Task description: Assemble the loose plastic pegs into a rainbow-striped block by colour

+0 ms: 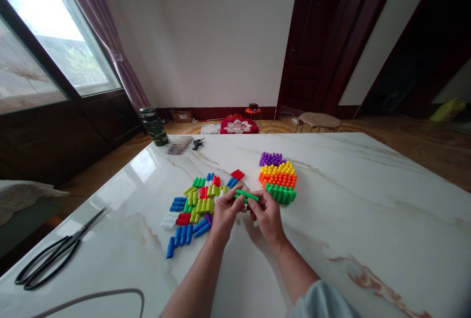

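A grey cable curves over the near left edge of the glossy white marble-patterned tabletop, with black-handled metal scissors just beyond. At the middle, the left hand and the right hand pinch the green plastic cylindrical pieces between thumbs and fingers, one end each, held above the table. Left of them lie loose blue, white, red, lime, green and purple plastic pieces; to the right and slightly beyond, a block of upright-packed green, orange, yellow and purple pieces. Near the far left corner stand a camouflage-patterned flask and dark keys. Past the table, on the brown floor, are a red floral-patterned cushion, a round tan-topped stool and a cardboard box. Behind rise a pale wall, a dark red wooden door, and, left, a mauve curtain beside a bright window.
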Tool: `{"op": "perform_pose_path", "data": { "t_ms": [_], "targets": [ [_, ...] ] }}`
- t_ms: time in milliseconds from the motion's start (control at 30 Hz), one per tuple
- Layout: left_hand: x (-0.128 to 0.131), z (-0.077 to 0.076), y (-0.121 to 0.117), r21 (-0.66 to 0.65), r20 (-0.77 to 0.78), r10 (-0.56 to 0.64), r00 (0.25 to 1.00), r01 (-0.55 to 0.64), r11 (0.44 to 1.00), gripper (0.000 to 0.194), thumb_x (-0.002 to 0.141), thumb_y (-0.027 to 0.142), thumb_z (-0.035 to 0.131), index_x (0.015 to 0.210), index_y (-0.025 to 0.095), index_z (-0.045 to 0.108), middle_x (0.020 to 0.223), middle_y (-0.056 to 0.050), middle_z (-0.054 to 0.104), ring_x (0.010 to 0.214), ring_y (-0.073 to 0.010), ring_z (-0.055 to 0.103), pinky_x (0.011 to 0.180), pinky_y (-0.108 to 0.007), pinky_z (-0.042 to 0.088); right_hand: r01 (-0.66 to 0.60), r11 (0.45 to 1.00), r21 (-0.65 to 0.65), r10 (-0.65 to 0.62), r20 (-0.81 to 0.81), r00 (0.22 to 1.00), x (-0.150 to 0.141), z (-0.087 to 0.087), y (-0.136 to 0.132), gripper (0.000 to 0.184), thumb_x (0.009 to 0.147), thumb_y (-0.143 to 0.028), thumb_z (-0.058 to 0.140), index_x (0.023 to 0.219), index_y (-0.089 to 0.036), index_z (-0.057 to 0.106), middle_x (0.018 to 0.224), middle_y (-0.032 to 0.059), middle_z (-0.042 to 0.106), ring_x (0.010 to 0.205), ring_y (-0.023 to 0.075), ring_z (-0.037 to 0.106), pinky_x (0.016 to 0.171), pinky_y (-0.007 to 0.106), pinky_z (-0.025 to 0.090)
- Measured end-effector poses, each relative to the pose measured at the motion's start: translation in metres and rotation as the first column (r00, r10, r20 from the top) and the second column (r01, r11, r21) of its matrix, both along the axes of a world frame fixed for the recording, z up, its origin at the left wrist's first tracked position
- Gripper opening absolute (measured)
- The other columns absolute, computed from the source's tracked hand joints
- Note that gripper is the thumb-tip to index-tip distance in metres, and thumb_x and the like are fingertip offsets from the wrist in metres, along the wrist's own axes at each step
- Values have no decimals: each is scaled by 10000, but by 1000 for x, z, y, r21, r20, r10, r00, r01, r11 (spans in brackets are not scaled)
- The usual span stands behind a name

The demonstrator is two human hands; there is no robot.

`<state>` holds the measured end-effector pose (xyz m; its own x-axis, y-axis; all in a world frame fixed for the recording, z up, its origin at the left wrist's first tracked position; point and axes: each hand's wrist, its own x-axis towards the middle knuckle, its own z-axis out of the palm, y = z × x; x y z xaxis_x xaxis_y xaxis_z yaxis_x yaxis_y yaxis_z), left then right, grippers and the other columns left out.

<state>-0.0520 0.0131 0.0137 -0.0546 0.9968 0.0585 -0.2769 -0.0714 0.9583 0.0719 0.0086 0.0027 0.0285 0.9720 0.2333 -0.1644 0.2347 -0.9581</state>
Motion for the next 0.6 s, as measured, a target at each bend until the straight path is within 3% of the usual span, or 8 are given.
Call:
{"op": "perform_pose_path", "data": {
  "t_ms": [233,400,500,600],
  "targets": [
    [-2,-3,0,64,-84,-13,996,19,998,509,717,348,773,1159,115,675,615,17,612,520,-74,532,533,-180,467,-40,999,-16,40,-37,999,0,-2,-1,214,822,-351,665,891,-184,550,616,-41,606,457,79,485,440,197,393],
    [-3,-7,1,196,-199,37,979,3,981,393,786,330,709,1134,151,672,728,-12,651,593,-101,566,561,-195,482,-39,999,30,37,75,996,0,-3,-2,184,860,-371,627,884,-197,573,733,-5,655,574,126,593,543,250,496],
    [-2,-9,1,294,-267,127,955,-45,955,322,799,298,694,1097,176,673,923,-58,690,762,-148,636,684,-232,528,51,978,200,-105,273,956,2,0,-2,146,883,-349,610,935,-215,633,882,30,679,777,169,633,689,293,510],
    [-2,-10,1,328,-240,176,955,-91,940,301,765,270,726,1043,182,652,927,-52,684,804,-162,658,726,-251,543,140,913,383,-302,406,862,5,1,-2,124,874,-312,635,963,-237,680,953,46,662,926,198,601,810,325,482]
  ]
}}
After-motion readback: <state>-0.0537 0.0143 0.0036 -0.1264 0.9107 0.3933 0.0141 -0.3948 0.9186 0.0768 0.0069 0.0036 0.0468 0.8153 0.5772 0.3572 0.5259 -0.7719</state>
